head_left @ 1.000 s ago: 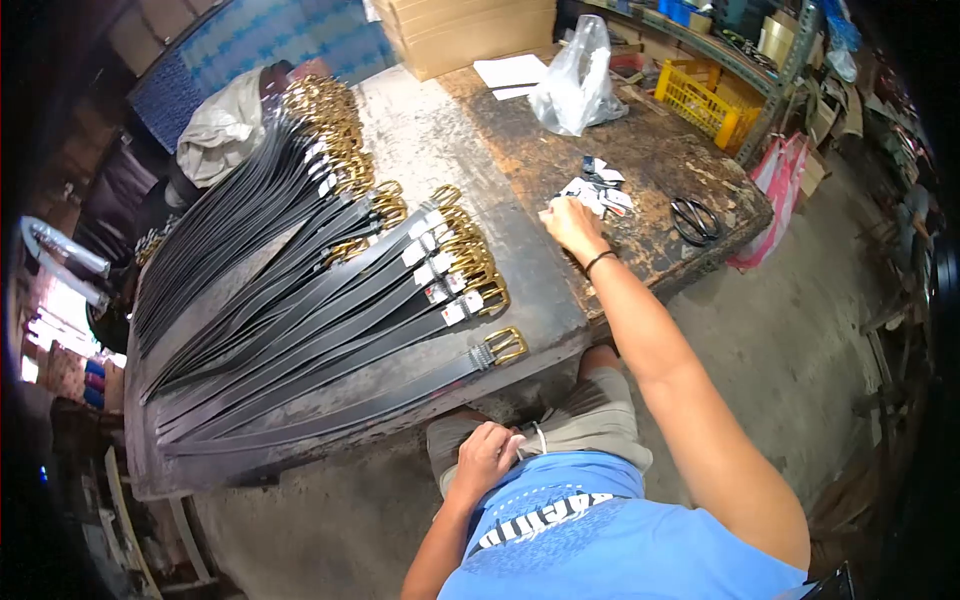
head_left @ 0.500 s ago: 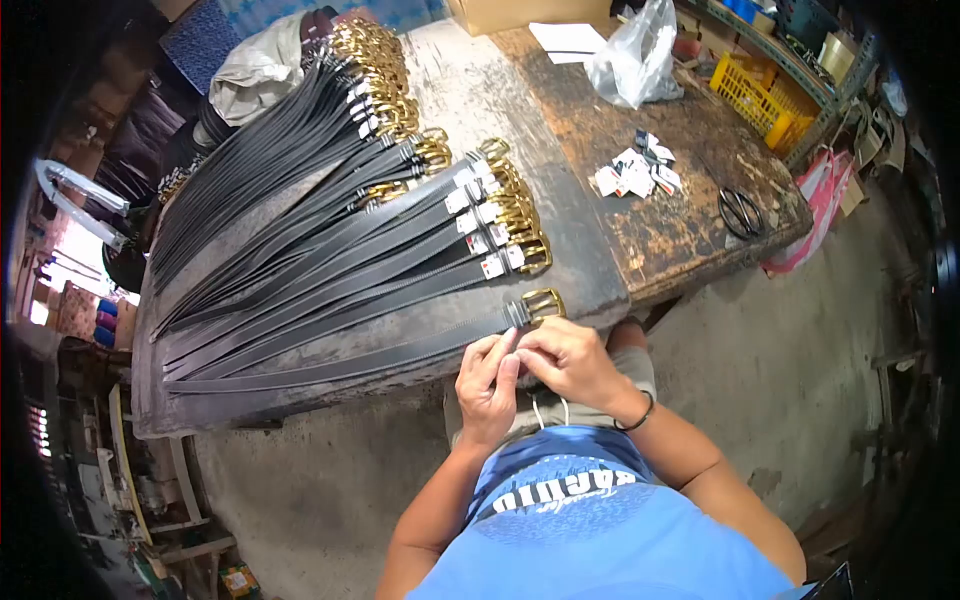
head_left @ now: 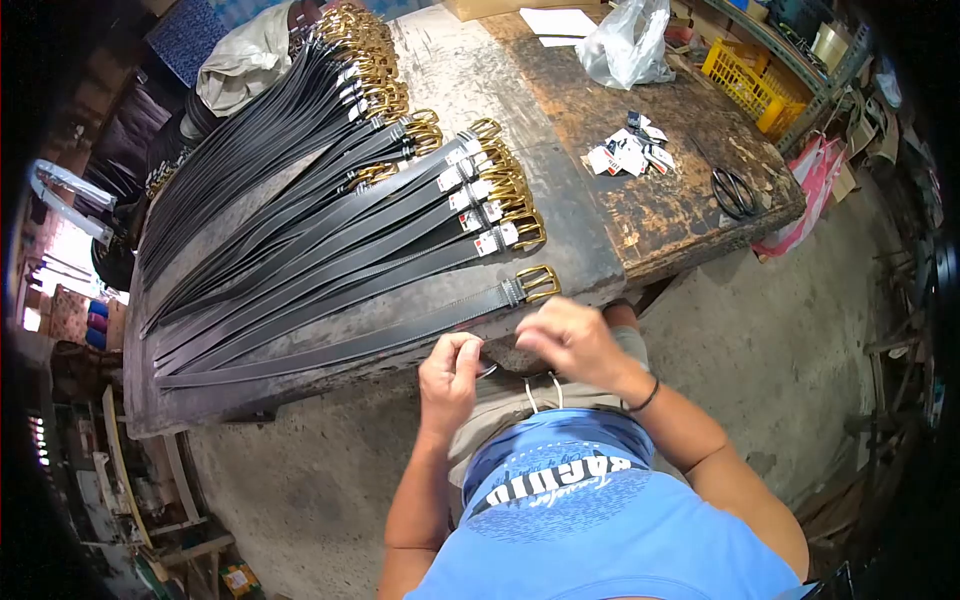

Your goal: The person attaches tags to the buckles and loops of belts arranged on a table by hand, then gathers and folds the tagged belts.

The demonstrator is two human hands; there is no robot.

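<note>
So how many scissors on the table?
1: black-handled scissors, near the right end of the worn wooden tabletop, right of the loose tags. More could be hidden under the belts.

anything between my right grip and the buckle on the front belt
Nothing visible: the right grip is close to the near side of the buckle. The tagged belts lie on the buckle's far side, out of the way.

left hand (head_left: pixel 446 380) with small dark item (head_left: pixel 487 370), right hand (head_left: pixel 572 345) apart near black belt (head_left: pixel 430 318)
</note>
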